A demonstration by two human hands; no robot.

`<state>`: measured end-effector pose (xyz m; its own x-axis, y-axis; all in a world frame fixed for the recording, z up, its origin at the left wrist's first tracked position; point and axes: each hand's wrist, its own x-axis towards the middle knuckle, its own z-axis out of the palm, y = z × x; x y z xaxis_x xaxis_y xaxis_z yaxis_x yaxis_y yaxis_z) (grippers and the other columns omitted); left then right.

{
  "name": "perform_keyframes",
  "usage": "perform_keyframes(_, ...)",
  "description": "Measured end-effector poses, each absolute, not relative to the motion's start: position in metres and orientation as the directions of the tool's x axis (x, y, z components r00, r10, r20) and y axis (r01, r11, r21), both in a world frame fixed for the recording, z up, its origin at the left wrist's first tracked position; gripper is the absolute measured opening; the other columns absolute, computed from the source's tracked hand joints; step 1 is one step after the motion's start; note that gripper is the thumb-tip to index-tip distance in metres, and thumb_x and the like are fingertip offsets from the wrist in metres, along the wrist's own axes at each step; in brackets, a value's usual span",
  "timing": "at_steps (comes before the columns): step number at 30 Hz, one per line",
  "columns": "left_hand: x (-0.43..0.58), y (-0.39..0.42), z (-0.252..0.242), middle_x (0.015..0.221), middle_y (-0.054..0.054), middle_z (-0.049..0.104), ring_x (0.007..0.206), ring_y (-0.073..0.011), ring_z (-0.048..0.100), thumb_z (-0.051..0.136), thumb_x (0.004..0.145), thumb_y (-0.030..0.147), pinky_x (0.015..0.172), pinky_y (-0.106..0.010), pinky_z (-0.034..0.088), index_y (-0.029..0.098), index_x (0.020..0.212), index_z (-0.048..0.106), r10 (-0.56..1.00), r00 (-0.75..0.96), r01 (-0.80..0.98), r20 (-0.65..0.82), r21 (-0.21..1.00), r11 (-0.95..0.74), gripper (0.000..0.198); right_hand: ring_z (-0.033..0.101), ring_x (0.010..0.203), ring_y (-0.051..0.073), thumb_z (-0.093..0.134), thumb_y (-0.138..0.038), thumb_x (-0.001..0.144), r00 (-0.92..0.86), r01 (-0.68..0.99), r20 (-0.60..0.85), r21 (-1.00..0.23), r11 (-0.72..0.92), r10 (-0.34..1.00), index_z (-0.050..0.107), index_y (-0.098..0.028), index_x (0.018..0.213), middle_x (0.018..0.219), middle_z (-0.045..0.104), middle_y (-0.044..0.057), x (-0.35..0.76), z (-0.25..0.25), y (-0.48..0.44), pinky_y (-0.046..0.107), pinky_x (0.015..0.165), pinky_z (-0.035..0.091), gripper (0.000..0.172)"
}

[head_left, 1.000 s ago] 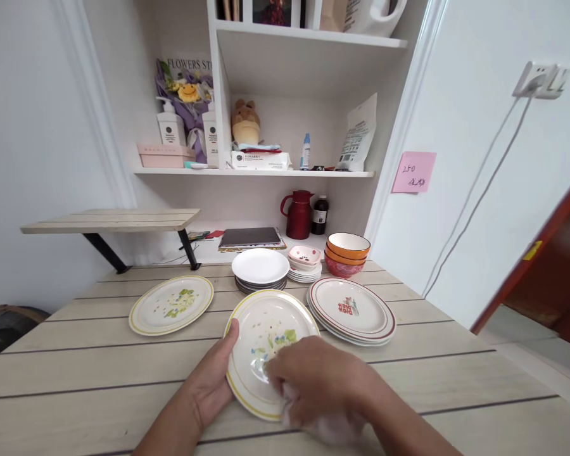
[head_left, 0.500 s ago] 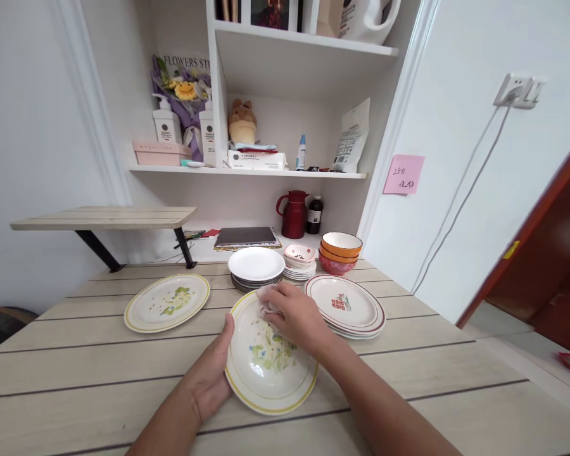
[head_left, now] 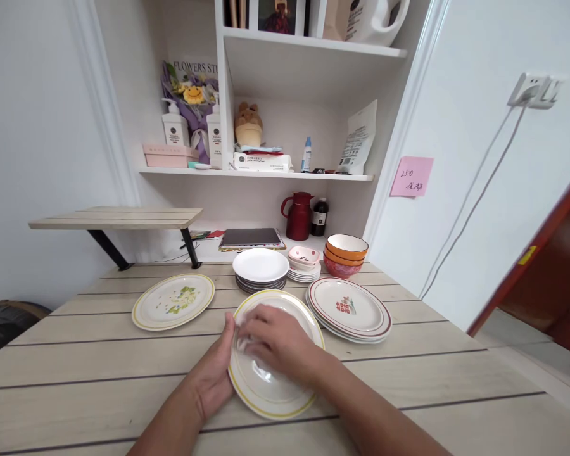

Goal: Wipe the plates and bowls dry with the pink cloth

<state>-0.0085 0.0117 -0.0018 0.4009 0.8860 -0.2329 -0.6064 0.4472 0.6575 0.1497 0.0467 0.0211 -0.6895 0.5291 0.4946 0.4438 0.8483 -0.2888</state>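
A white oval plate with a yellow rim [head_left: 276, 389] is tilted up in front of me. My left hand [head_left: 213, 368] grips its left edge, thumb on the upper face and the other fingers underneath. Over the plate's middle, my right hand [head_left: 281, 342] has its fingers bent round a crumpled white cloth or tissue [head_left: 245, 343], pressed against the surface. That hand is smeared by motion and hides the plate's printed flowers. A matching flowered plate [head_left: 173, 303] lies flat on the table at the left.
Behind the held plate stand white plates [head_left: 261, 265] stacked on dark ones, small dishes [head_left: 304, 258], and stacked orange and red bowls [head_left: 346, 253]. Red-rimmed plates [head_left: 351, 310] are piled at the right. A raised wooden shelf [head_left: 118, 218] stands back left; a red jug [head_left: 298, 216] is at the back.
My right hand has moved down and left with the cloth, from the plate's upper edge to its middle. The left hand keeps its hold. The view has shifted slightly.
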Motion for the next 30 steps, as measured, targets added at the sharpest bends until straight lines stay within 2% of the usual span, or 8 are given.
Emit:
perform_keyframes(4,-0.011,0.014,-0.006,0.121,-0.018,0.069,0.116,-0.0302,0.064,0.049,0.092,0.055,0.108,-0.046,0.040,0.015,0.143,0.046,0.869,0.437,-0.601,-0.232,0.644,0.474,0.066,0.057,0.104,0.024,0.065,-0.025,0.087,-0.490,0.635,0.605,-0.246,0.732,0.628,0.066,-0.027,0.113,0.115,0.064,0.008,0.167,0.019,0.071,0.037,0.090,0.042,0.026)
perform_keyframes(7,-0.012,0.015,-0.007,0.126,-0.018,0.067,0.122,-0.0288,0.060,0.048,0.093,0.053,0.110,-0.043,0.038,0.012,0.143,0.046,0.866,0.461,-0.616,-0.193,0.633,0.469,0.064,0.059,0.096,0.023,0.067,-0.029,0.085,-0.442,0.720,0.554,-0.251,0.647,0.706,0.066,-0.026,0.114,0.108,0.064,0.007,0.190,0.028,0.074,0.034,0.081,0.043,0.029)
perform_keyframes(10,-0.011,0.014,-0.004,0.129,-0.017,0.065,0.124,-0.0280,0.058,0.047,0.094,0.052,0.110,-0.041,0.038,0.012,0.142,0.047,0.868,0.466,-0.630,-0.171,0.625,0.461,0.062,0.060,0.082,0.019,0.064,-0.039,0.087,-0.515,0.717,0.431,-0.256,0.648,0.741,0.068,-0.024,0.097,0.095,0.066,0.004,0.202,0.038,0.064,0.029,0.069,0.040,0.019)
perform_keyframes(14,-0.009,0.010,0.000,0.126,-0.016,0.067,0.120,-0.0284,0.061,0.049,0.094,0.052,0.106,-0.040,0.042,0.013,0.139,0.051,0.873,0.451,-0.625,-0.184,0.634,0.456,0.060,0.059,0.071,0.016,0.058,-0.051,0.089,-0.717,0.580,0.327,-0.208,0.787,0.615,0.066,-0.023,0.084,0.081,0.068,0.000,0.183,0.034,0.042,0.027,0.061,0.032,0.030)
perform_keyframes(18,-0.011,0.009,0.001,0.119,-0.018,0.070,0.114,-0.0297,0.065,0.054,0.090,0.054,0.101,-0.040,0.046,0.010,0.135,0.054,0.872,0.429,-0.597,-0.238,0.649,0.471,0.063,0.055,0.070,0.015,0.061,-0.049,0.087,-0.797,0.455,0.433,-0.030,0.890,0.421,0.064,-0.024,0.085,0.081,0.065,-0.001,0.142,0.013,0.030,0.029,0.056,0.025,0.026)
perform_keyframes(20,-0.012,0.011,-0.002,0.118,-0.018,0.070,0.112,-0.0299,0.066,0.055,0.089,0.054,0.100,-0.040,0.047,0.010,0.135,0.054,0.874,0.423,-0.601,-0.241,0.647,0.469,0.064,0.053,0.071,0.015,0.057,-0.046,0.091,-0.762,0.474,0.524,0.050,0.879,0.381,0.064,-0.024,0.083,0.082,0.064,-0.001,0.129,0.009,0.033,0.031,0.060,0.027,0.025)
perform_keyframes(22,-0.011,0.012,-0.004,0.118,-0.018,0.070,0.112,-0.0299,0.066,0.055,0.090,0.054,0.100,-0.042,0.047,0.011,0.137,0.053,0.885,0.406,-0.620,-0.228,0.643,0.450,0.064,0.053,0.078,0.017,0.055,-0.043,0.094,-0.694,0.543,0.594,0.062,0.838,0.406,0.064,-0.024,0.088,0.088,0.065,0.001,0.126,0.013,0.041,0.032,0.066,0.030,0.022)
perform_keyframes(30,-0.009,0.012,-0.001,0.130,-0.016,0.064,0.122,-0.0287,0.060,0.051,0.093,0.050,0.109,-0.042,0.039,0.015,0.145,0.043,0.876,0.429,-0.629,-0.220,0.623,0.465,0.063,0.051,0.108,0.026,0.053,-0.034,0.096,-0.429,0.780,0.679,-0.054,0.624,0.596,0.067,-0.025,0.101,0.120,0.062,0.007,0.171,0.027,0.074,0.043,0.093,0.035,0.017)
